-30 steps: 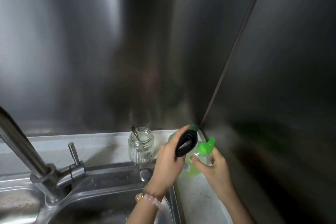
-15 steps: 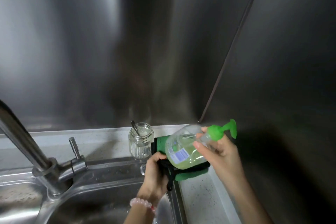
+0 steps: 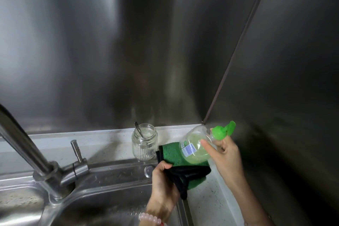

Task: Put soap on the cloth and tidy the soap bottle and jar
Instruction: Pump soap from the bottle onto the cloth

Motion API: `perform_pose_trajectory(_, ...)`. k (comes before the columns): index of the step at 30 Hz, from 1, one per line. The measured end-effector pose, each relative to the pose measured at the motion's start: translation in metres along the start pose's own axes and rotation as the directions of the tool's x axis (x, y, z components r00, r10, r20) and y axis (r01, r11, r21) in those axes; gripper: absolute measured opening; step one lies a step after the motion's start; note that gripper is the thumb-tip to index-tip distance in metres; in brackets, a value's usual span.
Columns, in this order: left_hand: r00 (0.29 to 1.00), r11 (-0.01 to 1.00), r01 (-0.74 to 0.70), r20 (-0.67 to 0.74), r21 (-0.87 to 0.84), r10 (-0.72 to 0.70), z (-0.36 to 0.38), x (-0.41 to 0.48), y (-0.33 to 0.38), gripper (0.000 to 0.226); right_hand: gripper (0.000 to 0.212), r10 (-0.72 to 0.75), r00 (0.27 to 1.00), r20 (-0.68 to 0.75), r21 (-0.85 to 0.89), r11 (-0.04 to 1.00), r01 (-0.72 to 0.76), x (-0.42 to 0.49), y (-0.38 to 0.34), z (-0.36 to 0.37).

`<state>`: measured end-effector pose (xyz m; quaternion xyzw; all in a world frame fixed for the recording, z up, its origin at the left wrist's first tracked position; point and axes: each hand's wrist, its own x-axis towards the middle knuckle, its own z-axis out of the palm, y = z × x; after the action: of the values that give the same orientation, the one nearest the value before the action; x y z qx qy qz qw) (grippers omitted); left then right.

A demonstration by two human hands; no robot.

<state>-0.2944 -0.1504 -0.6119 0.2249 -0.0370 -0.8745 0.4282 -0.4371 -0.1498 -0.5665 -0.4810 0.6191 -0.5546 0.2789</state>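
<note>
Right hand (image 3: 226,154) is gripping the soap bottle (image 3: 197,146) at its neck, long axis tilting pump-up to the right, body directly over the green cloth (image 3: 173,154) the left hand (image 3: 162,182) is pinching. Jar (image 3: 145,142) is standing just left.

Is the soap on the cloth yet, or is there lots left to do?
Not yet, as far as I can see. The left hand holds the green cloth. The right hand holds the soap bottle tipped on its side above it, pump pointing away. No soap shows on the cloth. The bottle and glass jar with its spoon remain untidied.
</note>
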Motion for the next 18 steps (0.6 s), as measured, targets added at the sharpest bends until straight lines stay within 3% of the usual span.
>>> perform_pose_trajectory(4, 0.994, 0.995, -0.073, -0.074, 0.065, 0.077, -0.004, 0.012, 0.011, 0.041, 0.029, 0.044, 0.998, 0.055, -0.039, 0.998, -0.041, -0.003, 0.006, -0.006)
perform_pose_trajectory(8, 0.967, 0.937, -0.155, -0.145, 0.312, 0.208, -0.002, 0.021, 0.028, 0.035, 0.027, 0.074, 0.996, 0.052, -0.063, 0.995, -0.071, -0.012, 0.015, -0.013)
perform_pose_trajectory(11, 0.898, 0.722, -0.367, 0.021, 0.586, 0.440, 0.009, 0.023, 0.035, 0.029, 0.025, 0.069, 0.994, 0.080, -0.124, 0.991, -0.059, -0.016, 0.019, -0.012)
perform_pose_trajectory(12, 0.874, 0.611, -0.427, 0.133, 0.667, 0.467, 0.014, 0.022, 0.036, 0.038, 0.027, 0.066, 0.993, 0.102, -0.138, 0.989, -0.052, -0.017, 0.020, -0.009)
perform_pose_trajectory(14, 0.869, 0.418, -0.468, 0.319, 0.779, 0.379, 0.025, 0.018, 0.032, 0.048, 0.028, 0.044, 0.992, 0.120, -0.144, 0.989, -0.026, -0.018, 0.019, -0.003)
perform_pose_trajectory(16, 0.885, 0.370, -0.443, 0.334, 0.816, 0.323, 0.030, 0.014, 0.028, 0.049, 0.029, 0.025, 0.993, 0.118, -0.138, 0.990, -0.009, -0.017, 0.018, 0.001)
perform_pose_trajectory(18, 0.901, 0.415, -0.409, 0.287, 0.813, 0.326, 0.028, 0.014, 0.029, 0.053, 0.031, 0.010, 0.993, 0.120, -0.114, 0.993, 0.004, -0.016, 0.015, 0.000)
